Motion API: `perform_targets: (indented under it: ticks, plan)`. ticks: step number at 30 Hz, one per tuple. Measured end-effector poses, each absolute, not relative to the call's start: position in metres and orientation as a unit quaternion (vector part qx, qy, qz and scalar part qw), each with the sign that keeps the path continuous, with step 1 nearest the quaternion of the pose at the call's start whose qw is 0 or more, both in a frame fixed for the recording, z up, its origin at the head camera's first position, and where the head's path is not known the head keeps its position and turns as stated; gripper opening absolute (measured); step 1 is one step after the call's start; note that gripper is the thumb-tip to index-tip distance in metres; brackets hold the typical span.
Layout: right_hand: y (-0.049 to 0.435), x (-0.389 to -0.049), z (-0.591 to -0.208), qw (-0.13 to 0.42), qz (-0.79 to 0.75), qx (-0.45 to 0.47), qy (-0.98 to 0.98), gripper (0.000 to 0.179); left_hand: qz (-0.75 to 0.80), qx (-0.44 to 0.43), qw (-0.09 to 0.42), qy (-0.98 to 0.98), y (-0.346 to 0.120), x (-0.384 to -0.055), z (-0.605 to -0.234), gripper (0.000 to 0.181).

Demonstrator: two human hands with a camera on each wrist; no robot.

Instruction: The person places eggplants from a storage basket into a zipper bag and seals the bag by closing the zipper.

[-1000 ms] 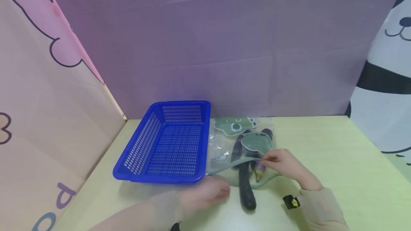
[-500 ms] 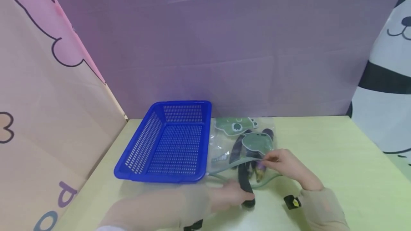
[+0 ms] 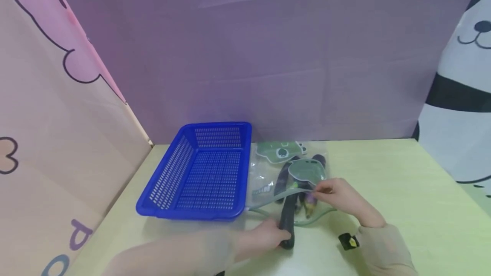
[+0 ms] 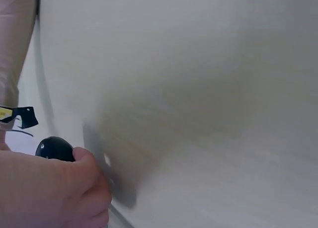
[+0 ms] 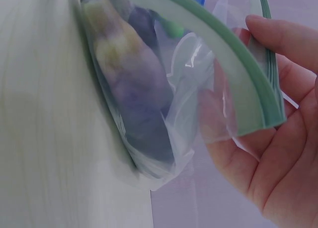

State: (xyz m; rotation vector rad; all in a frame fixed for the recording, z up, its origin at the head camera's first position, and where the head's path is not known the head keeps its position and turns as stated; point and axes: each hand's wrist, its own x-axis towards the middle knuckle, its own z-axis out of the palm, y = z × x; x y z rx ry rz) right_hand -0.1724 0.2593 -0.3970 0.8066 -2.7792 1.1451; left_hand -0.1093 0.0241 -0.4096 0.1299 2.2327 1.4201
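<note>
A long, dark eggplant (image 3: pixel 288 216) sticks out of the mouth of a clear zip bag (image 3: pixel 261 201) with green cartoon prints. My left hand (image 3: pixel 262 240) grips its near end; in the left wrist view the rounded tip (image 4: pixel 53 147) shows past the curled fingers (image 4: pixel 92 171). At the bag's right side, my right hand (image 3: pixel 337 193) pinches the green zip edge and holds the mouth up. The right wrist view shows this zip strip (image 5: pixel 251 84) at my right hand (image 5: pixel 283 153). Inside the bag lie several more eggplants, one purple with a yellowish end (image 5: pixel 131 74).
A blue perforated basket (image 3: pixel 211 214) stands directly left of the bag. Beneath everything is a pale yellow-green table (image 3: pixel 383 173), backed by a purple cloth wall (image 3: pixel 276 54). Printed cloth (image 3: pixel 69 139) borders the left side.
From beside the bag, my left hand has moved right and grasped the dark eggplant's near end, which has then swung slightly left. My right hand stays on the bag edge.
</note>
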Motion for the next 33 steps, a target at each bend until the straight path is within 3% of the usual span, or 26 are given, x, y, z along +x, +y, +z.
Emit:
perform_targets:
  ticks: [22, 33]
  plan:
    - [0.258, -0.172, -0.398, 0.007, 0.369, 0.26, -0.892, 0.011, 0.608, -0.039, 0.217, 0.763, 0.013, -0.11, -0.414, 0.04]
    - [0.258, -0.174, -0.399, 0.008, 0.354, 0.26, -0.898, 0.011, 0.642, -0.027, 0.213, 0.736, 0.012, -0.11, -0.42, 0.043]
